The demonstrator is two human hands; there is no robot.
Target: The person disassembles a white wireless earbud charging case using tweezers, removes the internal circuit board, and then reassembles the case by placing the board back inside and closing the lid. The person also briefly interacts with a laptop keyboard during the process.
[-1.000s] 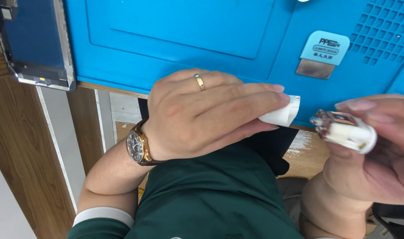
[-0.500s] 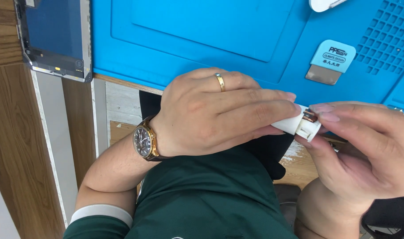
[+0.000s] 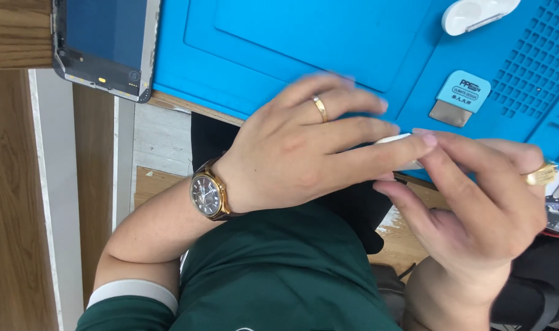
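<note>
My left hand (image 3: 298,162), with a gold ring and a brown-strapped wristwatch (image 3: 207,195), reaches right over my green shirt. Its fingers close on a small white object (image 3: 395,140), of which only a sliver shows. My right hand (image 3: 475,208), also ringed, meets it from the right, fingertips pinching the same object. Both hands hover at the near edge of a blue work mat (image 3: 261,43). The object's shape is mostly hidden by my fingers.
A dark-screened device with a bare frame (image 3: 105,46) lies at the mat's left end on the wooden table (image 3: 10,184). A light blue scraper with a metal blade (image 3: 458,98) and a white oval case (image 3: 479,13) rest on the mat.
My hands were apart, the left holding a white piece and the right a white part with metal. They have come together, and the pieces are now hidden between the fingers.
</note>
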